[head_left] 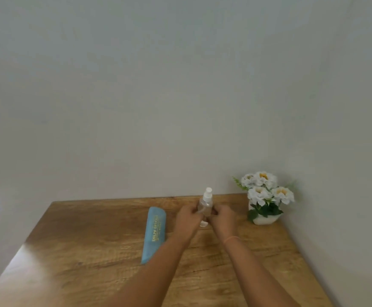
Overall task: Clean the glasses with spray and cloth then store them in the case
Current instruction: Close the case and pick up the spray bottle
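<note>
We see both hands meeting just below the middle of the frame on a clear spray bottle (pixel 205 204) that stands upright with its white nozzle on top. The left hand (pixel 188 218) curls its fingers round the bottle's lower body from the left, and the right hand (pixel 222 218) closes on it from the right. A small white piece (pixel 203 223) shows between the hands under the bottle; we cannot tell what it is. An orange band (pixel 231 238) circles the right wrist. Left of the hands a blue case (pixel 155 233) with gold lettering lies shut on the wooden table (pixel 91 251). At right, white flowers in a white pot (pixel 264 219) stand against the wall (pixel 180 96).
</note>
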